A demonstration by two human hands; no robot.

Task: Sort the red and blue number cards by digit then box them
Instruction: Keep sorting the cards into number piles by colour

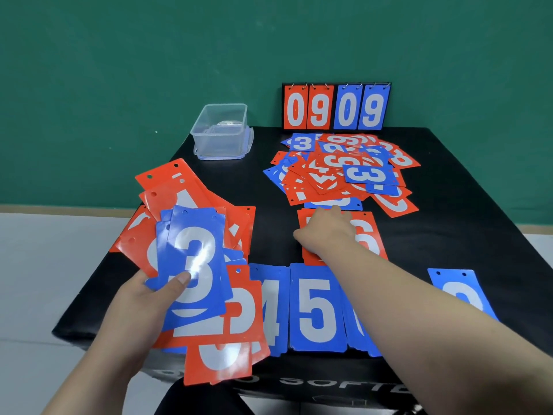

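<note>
Two grips: both in view above the black surface [449,235].
Left grip [134,304]: clamped on a fan [179,199] of red and blue cards. My thumb is pressed on the top one, a blue 3 card [194,265].
Right grip [326,232]: palm down on the red 6 card [369,235], fingers reaching its far edge. Whether they pinch it or lie flat, I cannot tell.
Near row: red 3 cards [242,313] partly under the fan, then the blue 4 card [272,307] and the blue 5 card [317,310], side by side.
Near right: lone blue card [460,292], digit partly hidden by my forearm.
Loose pile [344,172]: red and blue cards overlapping, just beyond the red 6 card.
Clear box [220,133]: far left corner, lid off; something small inside, too blurred to name.
Scoreboard [335,107]: upright at the far edge, showing 0 9 in red and 0 9 in blue.
</note>
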